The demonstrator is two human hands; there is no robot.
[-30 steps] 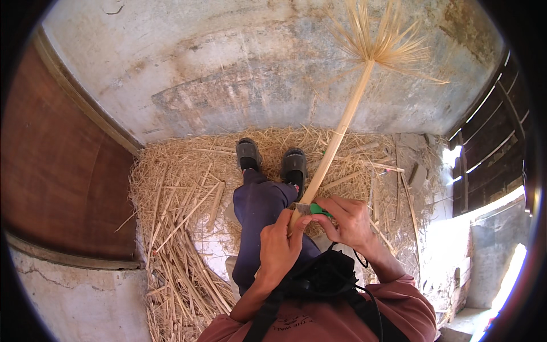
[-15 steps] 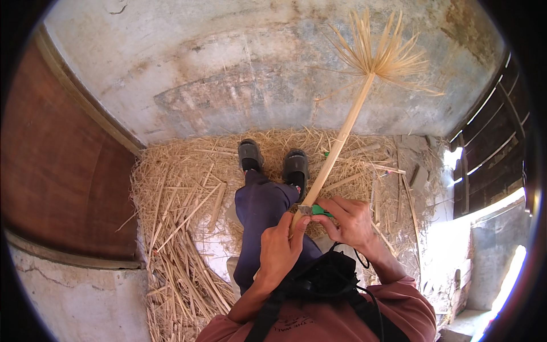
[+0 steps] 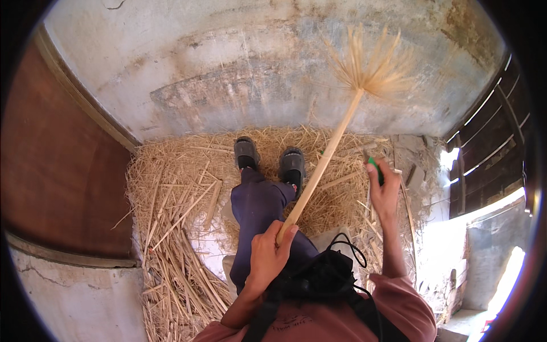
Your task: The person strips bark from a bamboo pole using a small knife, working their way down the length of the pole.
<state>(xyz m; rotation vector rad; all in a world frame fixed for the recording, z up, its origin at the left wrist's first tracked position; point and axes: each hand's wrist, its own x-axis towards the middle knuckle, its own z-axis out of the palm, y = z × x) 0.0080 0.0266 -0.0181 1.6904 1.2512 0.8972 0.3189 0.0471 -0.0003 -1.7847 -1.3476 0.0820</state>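
A pale bamboo stick [image 3: 329, 151] slants away from me, its far end fanned into many thin curled shavings [image 3: 373, 68], blurred by motion. My left hand [image 3: 269, 255] is closed around the stick's near end, over my lap. Off to the right, apart from the stick, my right hand [image 3: 386, 188] grips a small knife with a green handle [image 3: 373, 163]. The knife's blade [image 3: 366, 154] points away from me, small and partly blurred against the straw-coloured litter.
Shavings [image 3: 188, 154] cover the floor around my sandalled feet [image 3: 292, 165]. Split bamboo strips [image 3: 176, 268] lie heaped at left. A stained wall [image 3: 228, 68] rises ahead, a brown panel [image 3: 62, 154] stands left, and dark slats [image 3: 490, 148] at right. A black bag [image 3: 319, 279] hangs at my chest.
My right hand has swung the knife away from the stick, forward and to the right. My left hand has drawn the stick slightly nearer to me, and its frayed end has dropped lower in view.
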